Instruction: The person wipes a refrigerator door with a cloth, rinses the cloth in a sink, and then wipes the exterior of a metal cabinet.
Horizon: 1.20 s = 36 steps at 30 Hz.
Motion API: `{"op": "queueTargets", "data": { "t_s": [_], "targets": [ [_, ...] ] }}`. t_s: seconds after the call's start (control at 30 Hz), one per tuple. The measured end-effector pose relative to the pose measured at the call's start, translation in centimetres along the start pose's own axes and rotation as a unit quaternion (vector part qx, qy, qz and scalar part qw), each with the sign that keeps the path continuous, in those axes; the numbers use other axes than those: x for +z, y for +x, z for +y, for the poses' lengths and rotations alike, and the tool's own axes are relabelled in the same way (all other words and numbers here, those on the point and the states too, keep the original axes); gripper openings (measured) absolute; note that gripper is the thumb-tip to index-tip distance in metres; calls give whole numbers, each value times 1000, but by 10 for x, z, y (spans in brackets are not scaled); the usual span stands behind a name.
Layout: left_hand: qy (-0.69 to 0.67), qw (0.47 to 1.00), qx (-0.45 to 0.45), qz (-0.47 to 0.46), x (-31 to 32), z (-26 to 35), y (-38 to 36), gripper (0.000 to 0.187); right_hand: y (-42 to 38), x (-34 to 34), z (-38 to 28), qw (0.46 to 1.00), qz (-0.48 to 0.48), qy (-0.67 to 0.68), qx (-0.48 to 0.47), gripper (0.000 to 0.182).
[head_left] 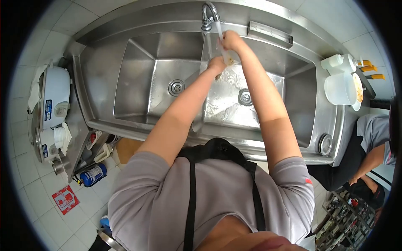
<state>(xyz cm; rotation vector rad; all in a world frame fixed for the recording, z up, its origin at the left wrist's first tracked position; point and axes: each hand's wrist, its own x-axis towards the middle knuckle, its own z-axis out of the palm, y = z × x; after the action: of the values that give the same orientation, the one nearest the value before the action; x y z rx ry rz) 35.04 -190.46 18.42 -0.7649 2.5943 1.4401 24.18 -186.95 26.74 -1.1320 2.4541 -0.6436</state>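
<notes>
Water (220, 31) runs from the chrome faucet (208, 16) into the right basin (268, 98) of a steel double sink. My right hand (231, 41) is right at the stream, just below the spout, with its fingers curled. Lower and to the left, over the divider side of that basin, my left hand (217, 65) is closed beside the falling water. Between the hands is a pale, translucent shape with small yellowish bits (230, 61); I cannot tell what the hands hold. Splashing water spreads over the basin floor toward the drain (245, 97).
The left basin (163, 106) has its own drain. On the right counter stand a white tub (340, 88), white bottles (334, 62) and orange-handled tools (368, 66). A round metal lid (325, 144) lies at the front right corner. Another person (372, 138) is at the right.
</notes>
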Motion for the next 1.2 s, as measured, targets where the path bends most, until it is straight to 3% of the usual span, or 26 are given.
{"op": "queueTargets", "data": {
  "t_s": [0.07, 0.1, 0.13, 0.2, 0.27, 0.33, 0.37, 0.43, 0.57, 0.6, 0.63, 0.7, 0.77, 0.8, 0.83, 0.87, 0.93, 0.97, 1.03, 1.07, 1.17, 1.2],
  "targets": [
    [98, 990, -85, 57, -6, 19, -2, 29, -4, 4, 0, 997, -48, 62, -2, 15],
    [81, 965, 144, 202, -4, 14, -5, 29, -2, 3, 1, 987, -99, 125, 1, 15],
    [81, 964, 146, 209, -6, 14, 3, 29, 2, -2, 2, 988, -96, 121, -6, 15],
    [127, 991, -47, 20, -19, 30, 5, 29, 12, -13, 10, 960, -110, 257, 30, 15],
    [118, 992, -42, 21, -27, 45, -3, 27, 44, -2, 35, 934, -15, 351, 59, 22],
    [258, 964, -5, -56, -26, 43, 7, 25, 61, 4, 43, 924, 102, 354, 99, 23],
    [258, 965, -7, -48, -22, 39, 9, 25, 68, 6, 44, 926, 100, 354, 91, 23],
    [188, 980, -64, 0, -15, 28, 15, 24, 76, 5, 35, 767, 118, 621, 110, 24],
    [151, 986, -39, -53, -30, 34, 6, 24, 83, -29, -2, 793, 123, 588, 107, 19],
    [149, 986, -44, -55, -33, 35, 3, 24, 104, -20, 0, 736, 144, 651, 115, 13],
    [172, 983, -34, -62, -34, 34, 0, 24, 125, -18, 4, 722, 94, 676, 108, 13],
    [198, 978, -25, -63, -40, 36, -2, 24, 119, -34, -24, 792, 120, 576, 162, 16],
    [47, 985, -135, -95, -46, 39, -6, 23, 112, -29, -34, 811, 144, 537, 184, 18],
    [49, 985, -139, -90, -42, 31, -1, 23, 117, -18, -21, 885, 226, 364, 185, 19],
    [96, 992, -57, -52, -33, 17, 8, 23, 124, -8, -9, 921, 300, 174, 176, 21],
    [141, 990, 25, -14, -30, 7, 12, 24, 130, 5, 0, 923, 297, 175, 171, 21],
    [106, 994, 11, 2, -40, 21, 2, 24, 132, 23, 12, 827, 354, 402, 172, 21],
    [108, 994, 26, -4, -44, 26, -1, 25, 134, 24, 16, 830, 348, 400, 172, 21],
    [100, 993, 49, 25, -39, 22, -6, 25, 123, 9, 10, 798, 278, 529, 80, 20],
    [95, 994, 44, 24, -38, 19, -6, 25, 119, 7, -1, 746, 274, 604, 59, 20],
    [74, 996, 38, 35, -48, 29, -12, 29, 113, -4, -4, 758, 225, 607, 78, 20],
    [74, 996, 38, 31, -51, 34, -15, 29, 116, -6, 7, 783, 154, 600, 61, 21]
  ]
}}
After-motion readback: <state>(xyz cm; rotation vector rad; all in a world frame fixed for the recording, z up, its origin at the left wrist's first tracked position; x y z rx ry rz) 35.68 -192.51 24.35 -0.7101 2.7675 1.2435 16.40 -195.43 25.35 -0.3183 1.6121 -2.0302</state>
